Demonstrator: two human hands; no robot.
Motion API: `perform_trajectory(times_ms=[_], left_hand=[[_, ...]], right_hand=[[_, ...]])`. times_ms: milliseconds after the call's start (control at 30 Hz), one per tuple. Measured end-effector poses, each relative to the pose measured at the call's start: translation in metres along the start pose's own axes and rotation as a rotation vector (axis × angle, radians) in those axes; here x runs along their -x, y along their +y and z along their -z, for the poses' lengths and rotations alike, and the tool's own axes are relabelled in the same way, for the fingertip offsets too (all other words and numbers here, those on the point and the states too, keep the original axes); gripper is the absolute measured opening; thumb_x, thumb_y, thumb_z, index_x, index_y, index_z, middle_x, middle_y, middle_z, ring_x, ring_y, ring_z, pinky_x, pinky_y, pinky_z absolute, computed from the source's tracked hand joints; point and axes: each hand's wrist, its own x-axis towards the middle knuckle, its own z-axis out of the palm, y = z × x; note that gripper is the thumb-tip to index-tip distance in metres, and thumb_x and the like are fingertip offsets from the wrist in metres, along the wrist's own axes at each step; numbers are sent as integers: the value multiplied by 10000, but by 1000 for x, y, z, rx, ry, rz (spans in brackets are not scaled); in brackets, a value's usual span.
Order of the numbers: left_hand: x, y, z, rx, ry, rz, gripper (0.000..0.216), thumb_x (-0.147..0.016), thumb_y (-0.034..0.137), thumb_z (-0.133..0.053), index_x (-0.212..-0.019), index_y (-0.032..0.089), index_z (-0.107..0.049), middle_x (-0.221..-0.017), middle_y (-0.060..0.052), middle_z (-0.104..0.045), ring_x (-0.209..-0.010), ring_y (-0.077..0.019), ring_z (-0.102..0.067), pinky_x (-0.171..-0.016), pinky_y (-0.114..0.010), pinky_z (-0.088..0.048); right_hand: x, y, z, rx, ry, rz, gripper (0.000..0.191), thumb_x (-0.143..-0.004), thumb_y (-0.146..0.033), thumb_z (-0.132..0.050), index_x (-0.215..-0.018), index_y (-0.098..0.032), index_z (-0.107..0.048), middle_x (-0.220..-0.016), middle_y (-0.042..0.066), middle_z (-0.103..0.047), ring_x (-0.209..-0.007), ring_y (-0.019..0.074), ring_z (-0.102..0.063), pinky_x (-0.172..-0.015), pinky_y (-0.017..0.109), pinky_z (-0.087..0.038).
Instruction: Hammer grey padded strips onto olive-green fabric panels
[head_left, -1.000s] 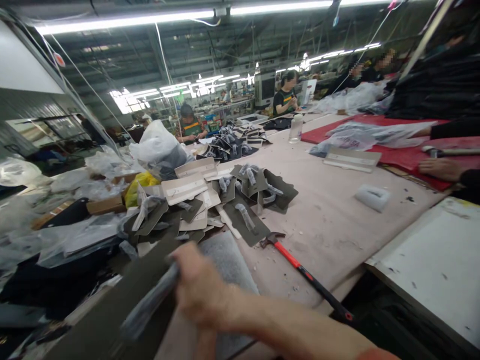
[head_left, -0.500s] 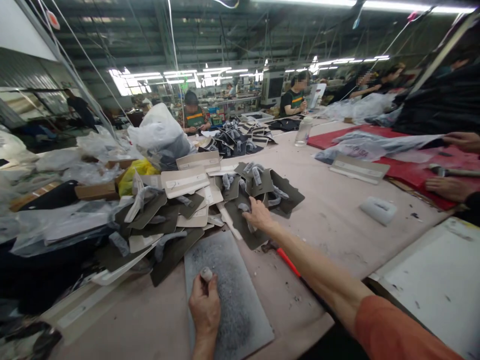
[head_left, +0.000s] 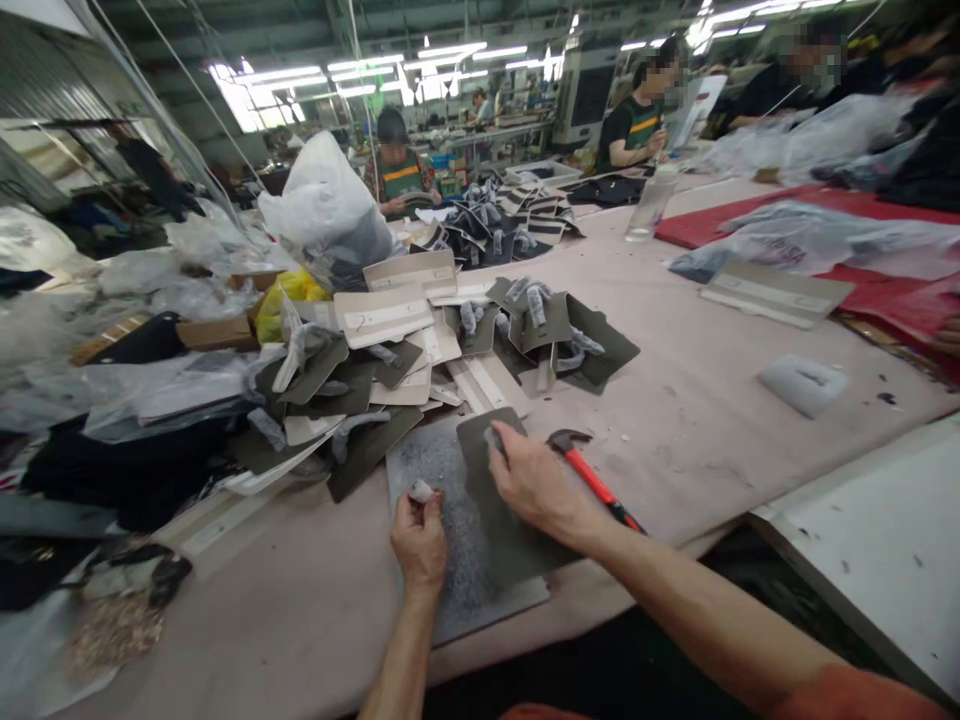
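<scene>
Fingers of the left hand [head_left: 420, 545] pinch a small pale piece [head_left: 420, 491], below the centre of the frame; those of the right hand [head_left: 536, 485] curl around a wrapped handle [head_left: 494, 440] on a dark panel [head_left: 514, 545], held over the right side of a grey board [head_left: 461, 575]; whether they touch, I cannot tell; a hammer [head_left: 596, 480] lies right of that hand; this panel has its handle on, its underside hidden; many others lie in a pile [head_left: 384, 316] left of and above centre, their finished share unclear.
</scene>
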Motion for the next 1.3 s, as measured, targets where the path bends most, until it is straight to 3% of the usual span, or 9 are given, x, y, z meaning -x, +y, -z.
perform_trajectory(times_ms=[100,200,333,433,633,833,1167,1233,1300], left_hand=[[2,-4,2,57,-15,14,260,-831,382,-659,-979,168,-650,-933,-74,-756,-874,-203,-729,-810,-293,-572],[3,-1,1,118,-34,14,278,-832,362,-672,-1018,159,-637,-952,-80,-749,-887,-199,-728,-838,-304,-574],[-2,17,-12,218,-106,-20,287,-838,343,-676,-1044,150,-626,-981,-86,-744,-919,-197,-719,-873,-316,-567],[-12,29,-32,252,-266,-45,274,-835,333,-682,-1040,158,-630,-995,-80,-748,-915,-191,-717,-872,-315,-562],[-24,18,-63,289,-470,-12,232,-831,309,-672,-1009,165,-640,-976,-77,-757,-932,-202,-719,-877,-333,-560],[-25,8,-61,209,-511,-34,229,-848,332,-671,-1020,182,-654,-972,-60,-756,-925,-207,-710,-868,-330,-546],[-20,22,-63,28,-478,-138,132,-852,238,-608,-962,196,-667,-942,-38,-758,-882,-185,-699,-825,-296,-525],[-17,24,-64,-10,-461,-168,142,-842,226,-612,-969,199,-669,-952,-40,-762,-872,-186,-699,-809,-292,-525],[-14,24,-64,-49,-446,-203,155,-835,224,-622,-979,204,-675,-964,-40,-766,-874,-188,-699,-805,-292,-525]], right_hand=[[58,-4,-34,-24,-117,-1,479,-975,-258,-358,-1397,-65,-479,-1184,197,-690,-995,260,-699,-845,333,-516],[80,0,-50,-52,-159,-60,489,-991,-272,-342,-1432,-77,-429,-1174,190,-696,-969,256,-709,-814,333,-521],[78,7,-48,-110,-190,-116,416,-1001,-299,-370,-1355,-121,-496,-1055,149,-731,-959,245,-710,-818,316,-497],[76,10,-46,-108,-253,-142,346,-1013,-313,-361,-1220,-142,-579,-975,130,-737,-924,233,-715,-779,298,-475],[80,13,-47,-126,-268,-174,314,-1019,-329,-350,-1074,-173,-617,-913,102,-736,-866,214,-712,-719,277,-428],[80,16,-44,-216,-283,-202,350,-1006,-338,-365,-1181,-167,-616,-999,120,-738,-949,229,-705,-779,283,-444],[82,22,-38,-312,-293,-137,397,-995,-381,-397,-1266,-167,-594,-1005,117,-735,-942,249,-697,-808,323,-470],[81,29,-30,-375,-249,-66,385,-1001,-381,-400,-1277,-184,-583,-1068,103,-718,-983,226,-677,-850,316,-473],[79,46,-21,-347,-119,-24,366,-1003,-369,-397,-1258,-182,-583,-1134,110,-681,-1040,222,-638,-903,326,-467]])
